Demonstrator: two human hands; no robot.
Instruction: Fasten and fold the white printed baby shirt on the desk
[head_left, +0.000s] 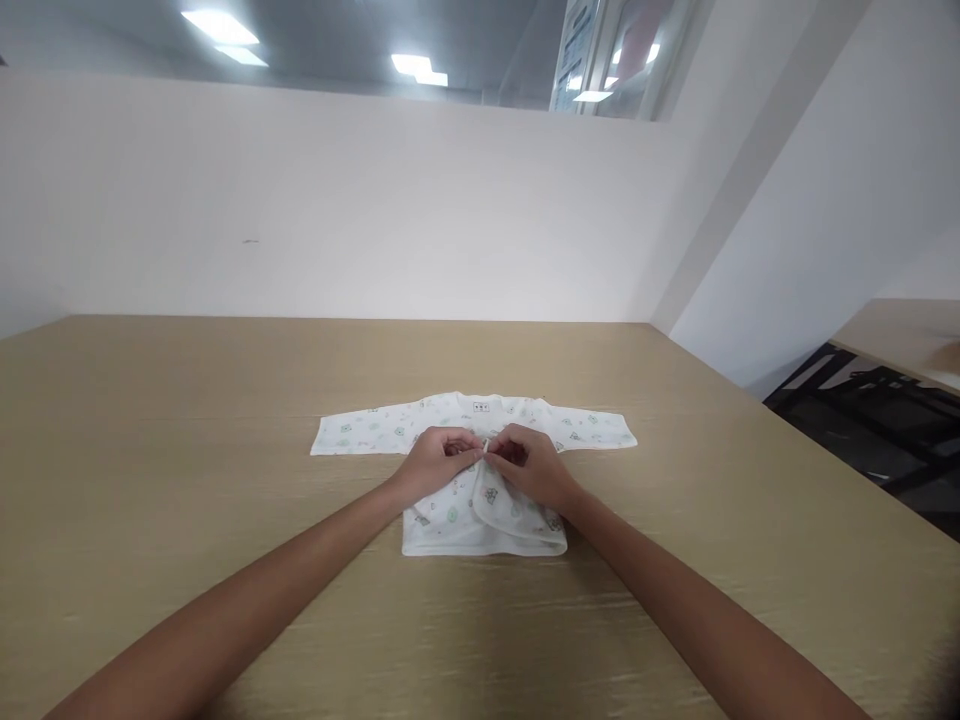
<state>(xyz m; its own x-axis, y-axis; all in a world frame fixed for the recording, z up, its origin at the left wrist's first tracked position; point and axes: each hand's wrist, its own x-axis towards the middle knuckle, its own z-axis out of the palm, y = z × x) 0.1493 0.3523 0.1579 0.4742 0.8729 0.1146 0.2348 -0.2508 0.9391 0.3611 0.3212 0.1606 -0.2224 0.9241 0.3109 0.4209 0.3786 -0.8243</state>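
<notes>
A small white baby shirt (457, 420) with a green print lies flat on the wooden table (150, 450), sleeves spread left and right. My left hand (435, 462) and my right hand (531, 462) meet over the middle of its front. Both have their fingers pinched together on the front opening, where a small white tie or edge shows between the fingertips. The lower front flap curves open beneath my right hand.
A white wall runs along the far edge of the table. To the right the table ends at a gap with dark frames on the floor (877, 420), and another table corner (907, 340) stands beyond.
</notes>
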